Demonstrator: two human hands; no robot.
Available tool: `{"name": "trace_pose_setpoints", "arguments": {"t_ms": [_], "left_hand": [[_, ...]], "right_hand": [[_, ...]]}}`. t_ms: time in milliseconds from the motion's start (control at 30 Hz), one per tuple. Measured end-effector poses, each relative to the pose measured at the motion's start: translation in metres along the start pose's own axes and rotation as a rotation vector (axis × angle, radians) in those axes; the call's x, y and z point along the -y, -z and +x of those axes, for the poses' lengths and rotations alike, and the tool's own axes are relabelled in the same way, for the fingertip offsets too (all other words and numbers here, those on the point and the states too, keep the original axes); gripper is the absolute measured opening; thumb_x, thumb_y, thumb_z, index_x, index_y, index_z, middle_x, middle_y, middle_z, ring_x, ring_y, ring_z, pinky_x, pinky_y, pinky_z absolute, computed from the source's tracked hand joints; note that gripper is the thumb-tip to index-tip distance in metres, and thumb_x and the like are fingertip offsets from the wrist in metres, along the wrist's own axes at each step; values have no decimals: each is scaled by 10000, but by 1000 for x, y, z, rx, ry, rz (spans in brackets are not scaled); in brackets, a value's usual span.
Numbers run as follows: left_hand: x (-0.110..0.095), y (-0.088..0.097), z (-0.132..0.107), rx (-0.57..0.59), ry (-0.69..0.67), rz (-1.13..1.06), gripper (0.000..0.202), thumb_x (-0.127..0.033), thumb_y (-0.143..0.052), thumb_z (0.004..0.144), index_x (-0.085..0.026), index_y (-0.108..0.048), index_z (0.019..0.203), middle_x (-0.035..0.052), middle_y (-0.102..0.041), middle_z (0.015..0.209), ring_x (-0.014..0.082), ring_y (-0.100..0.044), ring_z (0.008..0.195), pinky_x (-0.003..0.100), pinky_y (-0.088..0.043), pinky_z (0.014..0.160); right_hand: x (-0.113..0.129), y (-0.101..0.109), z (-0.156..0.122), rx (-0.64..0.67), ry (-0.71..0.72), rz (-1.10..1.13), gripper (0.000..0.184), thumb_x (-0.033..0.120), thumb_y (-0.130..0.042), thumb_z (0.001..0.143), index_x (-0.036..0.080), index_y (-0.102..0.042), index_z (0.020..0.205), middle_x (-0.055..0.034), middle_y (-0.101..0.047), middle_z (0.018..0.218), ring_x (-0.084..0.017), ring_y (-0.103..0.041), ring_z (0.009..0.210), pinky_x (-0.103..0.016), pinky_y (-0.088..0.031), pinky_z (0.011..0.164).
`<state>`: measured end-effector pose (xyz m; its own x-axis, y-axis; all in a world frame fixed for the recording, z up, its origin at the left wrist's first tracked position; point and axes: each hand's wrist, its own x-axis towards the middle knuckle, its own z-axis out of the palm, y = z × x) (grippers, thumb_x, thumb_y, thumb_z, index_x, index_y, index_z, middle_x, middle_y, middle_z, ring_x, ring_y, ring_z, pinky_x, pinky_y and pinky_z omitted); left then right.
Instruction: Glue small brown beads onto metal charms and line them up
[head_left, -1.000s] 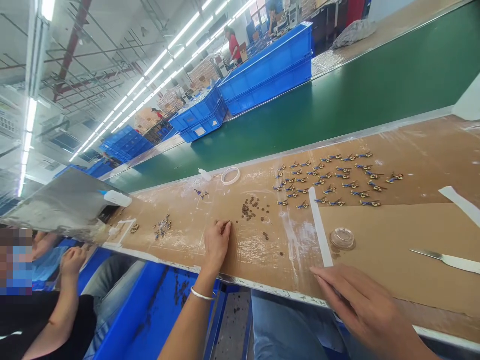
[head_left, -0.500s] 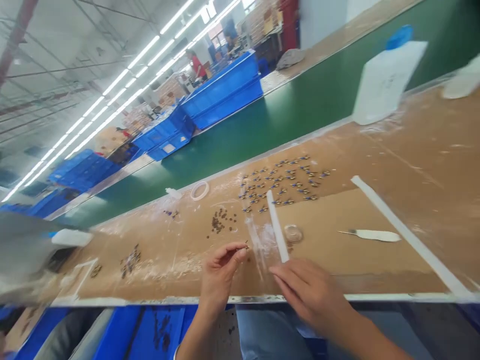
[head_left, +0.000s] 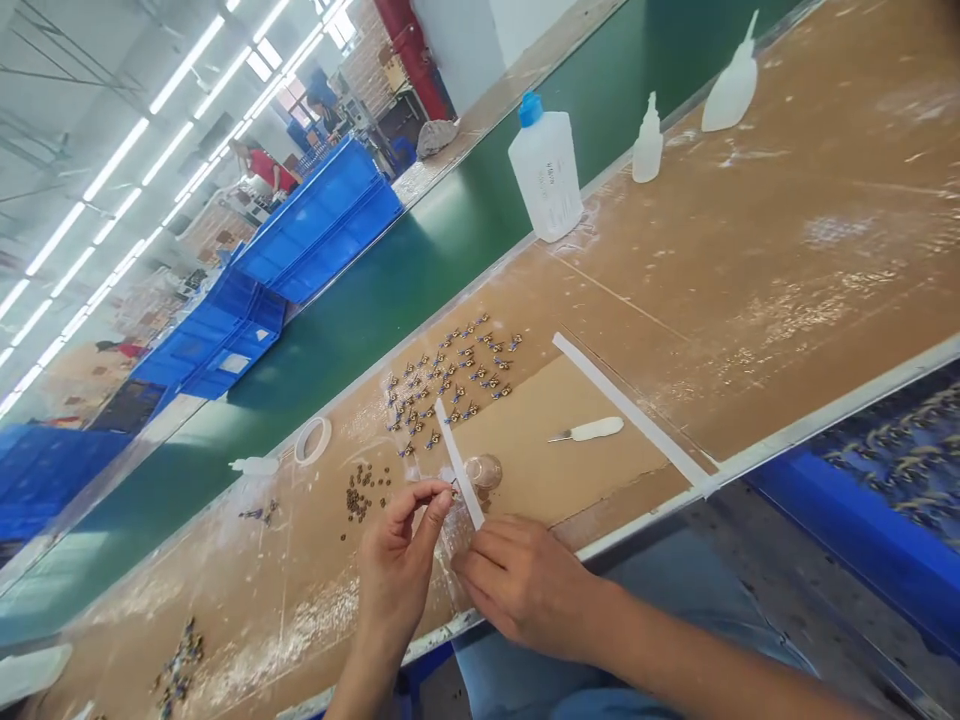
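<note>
My left hand (head_left: 396, 560) is raised over the brown worktable (head_left: 750, 280), thumb and forefinger pinched on a tiny dark bead. My right hand (head_left: 517, 580) lies beside it with fingers stretched flat toward the pinch, near the lower end of a white strip (head_left: 459, 463). A small clear dish (head_left: 484, 470) sits just beyond the fingertips. A scatter of brown beads (head_left: 364, 490) lies to the left, and rows of small blue-and-gold parts (head_left: 450, 375) lie farther back.
A white-handled blade (head_left: 589, 431) and a long white strip (head_left: 630, 410) lie to the right. A glue bottle with blue cap (head_left: 546, 170), two squeeze bottles (head_left: 649, 140), a tape ring (head_left: 313, 440), the green conveyor (head_left: 420, 290) and blue crates (head_left: 315, 220) are behind.
The view swung right and the camera pulled back. My left hand left the table with a bead pinched and rose; my right hand moved in beside it.
</note>
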<state>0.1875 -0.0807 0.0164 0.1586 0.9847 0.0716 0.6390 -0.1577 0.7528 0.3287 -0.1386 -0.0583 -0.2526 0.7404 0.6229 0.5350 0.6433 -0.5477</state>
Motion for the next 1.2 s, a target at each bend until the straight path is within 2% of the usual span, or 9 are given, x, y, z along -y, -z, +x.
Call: {"name": "trace_pose_setpoints", "arguments": {"t_ms": [133, 300, 500, 767, 867, 967, 1100, 1200], "left_hand": [[-3, 0, 10, 70, -118, 222, 165, -369, -627, 893, -229, -715, 899, 18, -740, 887, 191, -684, 880, 299, -527, 800], [-15, -3, 19, 119, -274, 433, 175, -330, -551, 937, -232, -690, 898, 13, -730, 853, 187, -684, 822, 299, -508, 747], [-23, -8, 25, 131, -399, 548, 175, -292, -518, 941, -234, -673, 883, 11, -719, 823, 180, -679, 778, 290, -516, 716], [-28, -8, 28, 146, -459, 582, 184, -270, -509, 945, -226, -671, 872, 18, -710, 806, 179, -673, 771, 284, -514, 716], [-33, 0, 22, 90, -402, 542, 172, -298, -539, 936, -234, -682, 864, 12, -719, 814, 178, -677, 777, 275, -513, 717], [-26, 15, 5, 12, -254, 482, 181, -359, -585, 912, -236, -702, 850, 18, -739, 840, 190, -690, 804, 278, -523, 735], [14, 34, -27, -110, 17, 354, 246, -444, -637, 868, -217, -730, 879, 46, -764, 893, 226, -711, 885, 322, -542, 815], [48, 41, -48, -144, 150, 286, 297, -491, -671, 828, -207, -746, 874, 61, -777, 896, 249, -722, 899, 356, -551, 834]], "right_hand": [[-1, 0, 0, 0, 7, -10, 127, 152, -501, 933, 169, -591, 845, -27, -588, 749, -173, -517, 716, -313, -374, 677], [-2, 0, 0, -20, 17, -21, 109, 158, -533, 914, 167, -578, 816, -21, -586, 746, -167, -513, 695, -314, -365, 656], [-1, 5, 2, -8, 8, -30, 93, 155, -541, 904, 167, -579, 820, -15, -586, 738, -168, -522, 695, -316, -377, 660], [-2, 4, 1, -30, -3, -31, 119, 158, -537, 900, 177, -577, 790, -8, -574, 721, -169, -507, 682, -319, -378, 645], [-2, 4, 0, -32, -7, -2, 97, 146, -542, 897, 174, -583, 813, -10, -576, 739, -171, -509, 697, -317, -381, 660], [-2, 6, -1, -25, -23, 46, 79, 125, -542, 900, 167, -594, 858, -15, -584, 770, -173, -519, 729, -311, -396, 701], [-1, 7, -1, -35, -35, 94, 100, 119, -509, 931, 168, -592, 903, -15, -586, 768, -166, -521, 730, -301, -398, 713], [0, 4, -2, -62, -20, 106, 105, 123, -496, 946, 161, -593, 957, -25, -611, 786, -169, -545, 745, -305, -402, 721]]}}
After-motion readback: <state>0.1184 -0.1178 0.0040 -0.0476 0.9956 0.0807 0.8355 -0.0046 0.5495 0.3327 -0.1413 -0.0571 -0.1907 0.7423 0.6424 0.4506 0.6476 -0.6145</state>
